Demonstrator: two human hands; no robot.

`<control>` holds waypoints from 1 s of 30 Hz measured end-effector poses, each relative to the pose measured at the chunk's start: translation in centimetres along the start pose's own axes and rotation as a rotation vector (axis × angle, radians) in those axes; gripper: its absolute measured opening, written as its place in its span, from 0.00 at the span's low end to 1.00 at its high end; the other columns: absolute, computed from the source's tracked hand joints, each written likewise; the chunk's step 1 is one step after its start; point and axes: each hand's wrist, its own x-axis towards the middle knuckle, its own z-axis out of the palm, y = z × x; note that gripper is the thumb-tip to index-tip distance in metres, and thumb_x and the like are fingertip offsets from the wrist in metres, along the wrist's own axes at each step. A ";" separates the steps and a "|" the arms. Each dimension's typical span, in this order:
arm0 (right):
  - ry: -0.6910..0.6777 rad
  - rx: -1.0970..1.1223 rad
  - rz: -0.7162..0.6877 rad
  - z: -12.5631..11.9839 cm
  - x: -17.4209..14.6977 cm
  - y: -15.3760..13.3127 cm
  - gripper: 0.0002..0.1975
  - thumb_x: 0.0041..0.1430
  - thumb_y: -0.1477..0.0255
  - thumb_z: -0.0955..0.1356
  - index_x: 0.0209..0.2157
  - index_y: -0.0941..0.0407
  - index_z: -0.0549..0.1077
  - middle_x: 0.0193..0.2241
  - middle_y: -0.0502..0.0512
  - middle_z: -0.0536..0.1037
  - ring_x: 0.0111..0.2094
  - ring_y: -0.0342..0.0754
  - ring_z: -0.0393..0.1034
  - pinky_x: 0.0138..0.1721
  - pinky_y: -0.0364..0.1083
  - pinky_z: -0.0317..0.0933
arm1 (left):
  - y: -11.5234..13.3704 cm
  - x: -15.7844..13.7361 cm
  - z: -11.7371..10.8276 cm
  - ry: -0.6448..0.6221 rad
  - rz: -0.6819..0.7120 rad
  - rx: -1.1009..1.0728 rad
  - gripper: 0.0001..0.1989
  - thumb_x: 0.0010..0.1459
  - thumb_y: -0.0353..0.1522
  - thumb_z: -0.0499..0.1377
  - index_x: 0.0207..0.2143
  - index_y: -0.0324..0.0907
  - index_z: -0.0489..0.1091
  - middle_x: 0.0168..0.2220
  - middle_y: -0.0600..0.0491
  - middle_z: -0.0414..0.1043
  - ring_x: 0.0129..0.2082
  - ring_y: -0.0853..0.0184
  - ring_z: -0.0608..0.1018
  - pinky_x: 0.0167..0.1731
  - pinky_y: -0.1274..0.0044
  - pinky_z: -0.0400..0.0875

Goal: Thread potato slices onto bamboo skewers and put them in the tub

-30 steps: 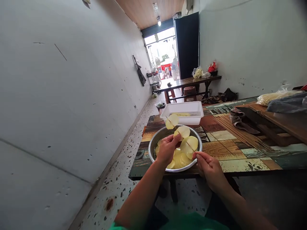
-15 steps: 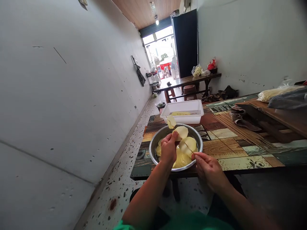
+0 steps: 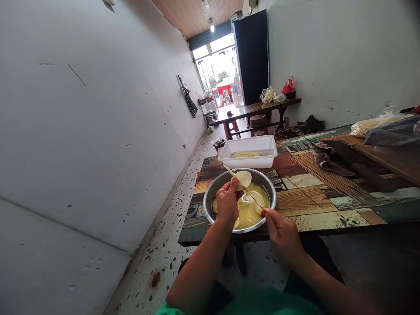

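Observation:
Over a round metal bowl [image 3: 207, 205], my left hand [image 3: 227, 200] pinches a thin pale potato slice [image 3: 243, 180] that is threaded on a skewer. My right hand [image 3: 280, 227] is closed on the near end of that thin wooden skewer [image 3: 261, 208]. Further slices sit along the skewer, one beyond my left hand and one close to my right fingers, both turned nearly edge-on. Inside the bowl, several yellowish slices [image 3: 246, 215] lie in water. The part of the skewer behind my left fingers is hidden.
Behind the bowl stands a white plastic tub [image 3: 247, 162] with pale slices on skewers in it. Loose skewers [image 3: 328, 175] lie on the patterned table [image 3: 303, 200], beside a crumpled glove or cloth [image 3: 324, 158]. Plastic bags [image 3: 392, 129] rest at right. A wall [image 3: 98, 153] runs along my left.
The slices on the skewer have turned from facing me to nearly edge-on, most clearly the one near my right hand. Both hands stay over the bowl, and the view shifts slightly.

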 end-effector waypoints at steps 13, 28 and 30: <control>-0.313 0.924 0.760 -1.1 0.9 -1.7 0.20 0.47 0.60 0.77 0.31 0.57 0.69 0.11 0.34 0.49 0.13 0.33 0.36 0.12 0.36 0.37 | -1.1 0.1 -0.2 -0.102 0.037 0.007 0.20 0.39 0.42 0.73 0.29 0.38 0.76 0.27 0.54 0.75 0.25 0.73 0.72 0.30 0.79 0.66; -0.067 0.352 0.378 -1.0 0.2 -0.3 0.14 0.54 0.57 0.71 0.31 0.54 0.74 0.17 0.47 0.67 0.17 0.43 0.59 0.18 0.43 0.56 | 0.0 0.8 0.1 -0.288 0.163 0.344 0.18 0.45 0.45 0.70 0.21 0.38 0.75 0.20 0.54 0.70 0.20 0.75 0.66 0.24 0.80 0.61; 0.086 0.152 0.217 -0.8 -0.3 -0.1 0.12 0.52 0.59 0.72 0.33 0.52 0.76 0.27 0.55 0.78 0.28 0.50 0.71 0.29 0.47 0.63 | -0.1 0.6 0.3 -0.308 0.080 0.293 0.18 0.44 0.44 0.70 0.23 0.38 0.75 0.21 0.53 0.71 0.20 0.75 0.66 0.24 0.80 0.60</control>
